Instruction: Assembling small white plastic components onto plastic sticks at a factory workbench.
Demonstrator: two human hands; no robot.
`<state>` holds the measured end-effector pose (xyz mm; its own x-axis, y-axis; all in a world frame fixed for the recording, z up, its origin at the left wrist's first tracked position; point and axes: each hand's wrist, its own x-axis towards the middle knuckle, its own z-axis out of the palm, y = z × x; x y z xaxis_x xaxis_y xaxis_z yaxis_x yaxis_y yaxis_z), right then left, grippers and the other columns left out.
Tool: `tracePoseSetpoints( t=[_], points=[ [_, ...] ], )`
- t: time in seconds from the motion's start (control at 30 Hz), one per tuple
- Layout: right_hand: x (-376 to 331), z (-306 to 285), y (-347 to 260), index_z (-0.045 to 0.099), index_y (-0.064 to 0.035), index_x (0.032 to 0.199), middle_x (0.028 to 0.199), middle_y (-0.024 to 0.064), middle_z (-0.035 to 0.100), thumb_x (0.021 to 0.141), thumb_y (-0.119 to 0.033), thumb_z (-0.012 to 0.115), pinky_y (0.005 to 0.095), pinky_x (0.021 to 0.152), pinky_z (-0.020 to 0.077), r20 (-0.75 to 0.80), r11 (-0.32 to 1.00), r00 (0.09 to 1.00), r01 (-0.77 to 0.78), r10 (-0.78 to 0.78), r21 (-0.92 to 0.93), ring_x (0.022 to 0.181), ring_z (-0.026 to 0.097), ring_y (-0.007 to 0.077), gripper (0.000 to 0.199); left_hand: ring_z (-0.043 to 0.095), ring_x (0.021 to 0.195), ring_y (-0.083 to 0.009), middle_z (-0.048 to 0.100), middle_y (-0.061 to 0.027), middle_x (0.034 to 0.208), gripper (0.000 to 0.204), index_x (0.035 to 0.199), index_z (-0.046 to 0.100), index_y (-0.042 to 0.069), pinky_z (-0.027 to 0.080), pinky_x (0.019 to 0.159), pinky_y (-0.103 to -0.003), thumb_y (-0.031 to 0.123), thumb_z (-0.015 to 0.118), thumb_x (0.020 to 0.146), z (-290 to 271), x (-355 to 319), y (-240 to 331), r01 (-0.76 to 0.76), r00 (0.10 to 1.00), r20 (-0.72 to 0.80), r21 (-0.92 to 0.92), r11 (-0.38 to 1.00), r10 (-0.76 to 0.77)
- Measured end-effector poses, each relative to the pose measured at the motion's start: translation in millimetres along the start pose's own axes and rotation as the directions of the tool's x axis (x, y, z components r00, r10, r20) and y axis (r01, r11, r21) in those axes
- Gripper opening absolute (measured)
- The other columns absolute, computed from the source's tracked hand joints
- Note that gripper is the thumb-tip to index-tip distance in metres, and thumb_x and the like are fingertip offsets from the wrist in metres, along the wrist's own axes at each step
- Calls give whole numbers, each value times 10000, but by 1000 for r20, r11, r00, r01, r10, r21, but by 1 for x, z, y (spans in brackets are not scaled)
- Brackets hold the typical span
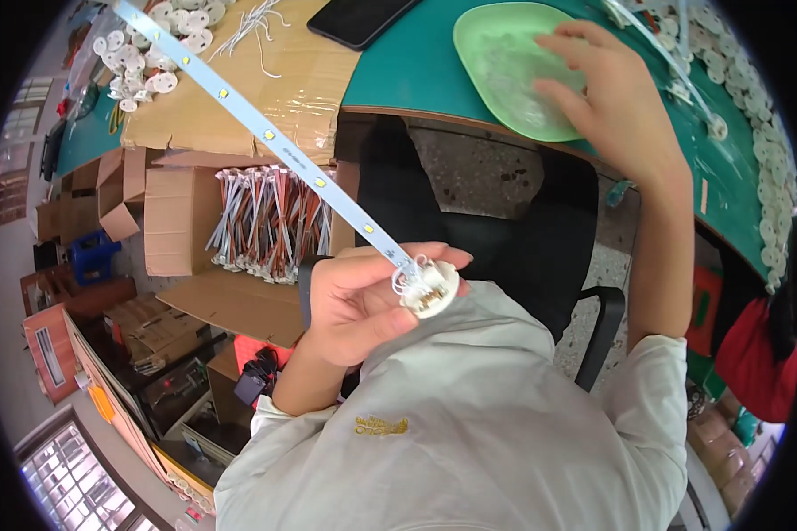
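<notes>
My left hand is closed around a round white end cap with small electronic parts and thin white wires on it. From the cap a long, narrow LED strip with yellow chips reaches up to the far left. Over a light green plate at the far edge, my right hand has its fingers apart, thumb and fingertips close to small clear pieces lying in it. Whether the fingertips touch those pieces I cannot tell.
A cardboard box with many bundled strips stands left of my lap. White round caps pile up on cardboard at the far left. A black phone lies on the green table; more caps line its right edge.
</notes>
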<state>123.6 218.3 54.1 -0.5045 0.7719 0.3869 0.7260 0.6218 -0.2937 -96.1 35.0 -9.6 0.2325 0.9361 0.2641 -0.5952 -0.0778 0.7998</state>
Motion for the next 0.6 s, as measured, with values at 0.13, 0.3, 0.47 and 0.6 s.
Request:
tracePoseSetpoints(
  t=[0.13, 0.3, 0.47, 0.6],
  points=[
    [10, 11, 14, 688, 23, 936, 889, 151, 665, 819, -66, 644, 339, 693, 494, 153, 998, 987, 49, -44, -34, 766, 641, 298, 153, 571, 1146, -427, 577, -291, 1211, 468, 1285, 457, -165, 468, 979, -515, -79, 576, 841, -7, 2, -3, 6, 998, -67, -64, 998, -11],
    [13, 19, 14, 690, 16, 922, 841, 151, 674, 824, -73, 640, 332, 679, 495, 96, 998, 995, 47, -42, -51, 735, 644, 285, 142, 566, 1155, -422, 551, -295, 1252, 466, 1293, 483, -119, 455, 992, -515, -80, 586, 840, -19, 5, -9, -24, 999, -36, 2, 1000, 25],
    [-3, 10, -9, 705, 14, 923, 786, 110, 702, 843, -61, 647, 279, 609, 490, -34, 982, 982, -188, 187, -25, 628, 645, 171, 124, 577, 1149, -389, 534, -305, 1265, 477, 1308, 477, -79, 460, 990, -491, -68, 596, 846, -11, -1, -7, 18, 997, -74, 16, 1000, -17],
    [-63, 8, -53, 698, 64, 898, 791, 122, 690, 846, 13, 648, 194, 564, 480, -98, 602, 891, -214, 442, 769, 656, 638, 123, 88, 582, 1147, -342, 519, -320, 1269, 521, 1371, 379, -51, 477, 974, -447, -14, 574, 889, -1, 0, -11, -103, 965, -245, -15, 995, 96]
  ],
)
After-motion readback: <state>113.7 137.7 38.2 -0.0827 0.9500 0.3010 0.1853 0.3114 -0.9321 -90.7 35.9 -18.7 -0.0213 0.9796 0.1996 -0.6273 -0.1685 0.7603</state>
